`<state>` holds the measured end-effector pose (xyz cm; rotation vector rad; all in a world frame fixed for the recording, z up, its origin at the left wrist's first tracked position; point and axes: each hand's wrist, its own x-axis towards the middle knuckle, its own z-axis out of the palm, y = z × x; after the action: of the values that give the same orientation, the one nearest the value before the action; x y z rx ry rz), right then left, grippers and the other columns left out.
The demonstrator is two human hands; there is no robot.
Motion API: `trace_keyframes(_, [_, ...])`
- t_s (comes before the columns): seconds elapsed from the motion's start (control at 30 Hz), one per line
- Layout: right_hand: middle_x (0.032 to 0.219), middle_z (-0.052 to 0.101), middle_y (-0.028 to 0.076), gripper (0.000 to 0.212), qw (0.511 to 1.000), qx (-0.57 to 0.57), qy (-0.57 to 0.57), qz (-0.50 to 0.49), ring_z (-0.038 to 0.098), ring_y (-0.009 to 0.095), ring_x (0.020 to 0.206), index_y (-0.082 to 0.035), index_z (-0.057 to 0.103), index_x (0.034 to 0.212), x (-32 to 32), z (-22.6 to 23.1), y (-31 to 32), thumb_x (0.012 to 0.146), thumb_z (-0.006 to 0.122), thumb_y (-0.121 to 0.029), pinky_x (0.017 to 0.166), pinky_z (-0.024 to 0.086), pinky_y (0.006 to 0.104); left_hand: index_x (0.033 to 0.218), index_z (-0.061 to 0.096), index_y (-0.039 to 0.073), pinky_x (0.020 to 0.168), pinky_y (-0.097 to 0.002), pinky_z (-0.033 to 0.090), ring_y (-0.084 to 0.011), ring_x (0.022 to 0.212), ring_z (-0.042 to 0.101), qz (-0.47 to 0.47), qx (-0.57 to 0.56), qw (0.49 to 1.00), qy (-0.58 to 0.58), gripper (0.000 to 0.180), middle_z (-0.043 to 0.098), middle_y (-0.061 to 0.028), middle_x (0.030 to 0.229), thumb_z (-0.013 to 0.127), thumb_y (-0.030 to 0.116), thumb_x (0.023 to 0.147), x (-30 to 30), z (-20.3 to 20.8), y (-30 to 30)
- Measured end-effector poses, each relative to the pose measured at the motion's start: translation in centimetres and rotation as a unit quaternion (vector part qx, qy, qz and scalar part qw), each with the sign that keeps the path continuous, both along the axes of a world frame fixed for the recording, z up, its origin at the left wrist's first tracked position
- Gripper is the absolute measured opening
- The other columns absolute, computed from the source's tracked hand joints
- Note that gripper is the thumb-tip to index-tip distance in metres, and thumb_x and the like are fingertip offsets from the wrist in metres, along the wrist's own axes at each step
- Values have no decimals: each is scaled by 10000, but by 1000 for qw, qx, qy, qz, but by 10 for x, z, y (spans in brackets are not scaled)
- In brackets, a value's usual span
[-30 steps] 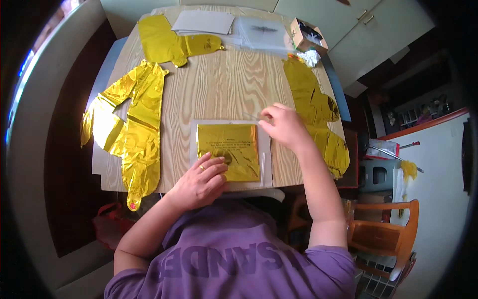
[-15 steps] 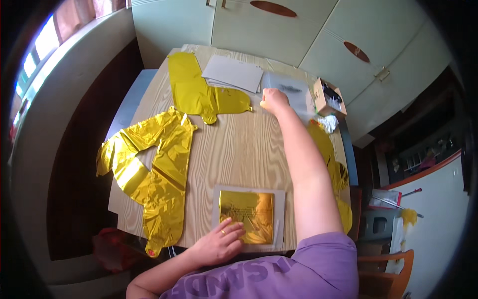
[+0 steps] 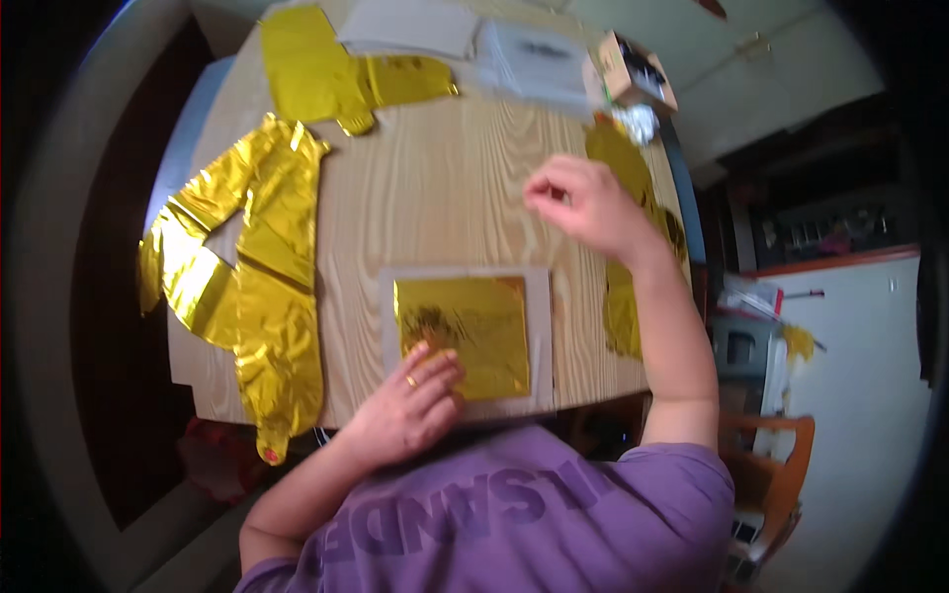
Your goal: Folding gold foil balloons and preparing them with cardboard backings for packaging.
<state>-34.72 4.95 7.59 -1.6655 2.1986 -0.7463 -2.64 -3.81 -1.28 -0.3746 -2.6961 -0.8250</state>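
A folded square of gold foil balloon (image 3: 484, 341) lies on a slightly larger pale sheet (image 3: 541, 341) at the table's near edge. Resting on its lower left part is my left hand (image 3: 410, 407), fingers loosely stretched, with a ring on one of them. My right hand (image 3: 585, 203) hangs over the table beyond and to the right of the square, thumb and fingers brought together in a pinch. Whatever is between them, if anything, is too small to make out. A flat, crinkled gold foil balloon (image 3: 282, 227) with a triangular opening lies at the left.
Another gold foil balloon (image 3: 316, 64) lies at the far left, beside white sheets (image 3: 410, 28). Clear plastic bags (image 3: 534, 64) and a small box (image 3: 628, 71) with dark things stand far right, near crumpled silver foil (image 3: 638, 124). More gold foil (image 3: 621, 306) lies under my right arm.
My right hand has drawn back from beside the plastic bags toward me, fingers still closed. My left hand stays on the folded balloon. The view has tilted down.
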Motion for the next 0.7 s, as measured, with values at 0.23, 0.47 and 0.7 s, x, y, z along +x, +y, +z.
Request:
trace_keyframes(0.23, [978,671,115,243,988,-55,-51,-134,667,288,909,-33,674,993,147,-40,165,802,792,-126,797,538,374,958,597,54,1125,-535,384,-337,1241,575,19,-9,999,40,225,619,-134,1182,757,86,803,-2,-10,8])
trace_keyframes(0.47, [1110,658,101,437,969,-122,104,-186,637,303,985,-44,686,1120,198,-76,174,718,844,-111,872,510,382,949,603,69,1119,-505,399,-309,1234,582,8,-20,999,46,195,632,-111,1161,749,101,824,1,-7,11])
trace_keyframes(0.7, [934,657,63,314,981,-112,112,-116,643,264,857,-46,702,1000,179,-76,175,719,833,-101,784,518,387,953,608,63,1123,-498,401,-309,1240,582,-2,-15,999,42,199,638,-114,1171,756,93,824,1,-7,13])
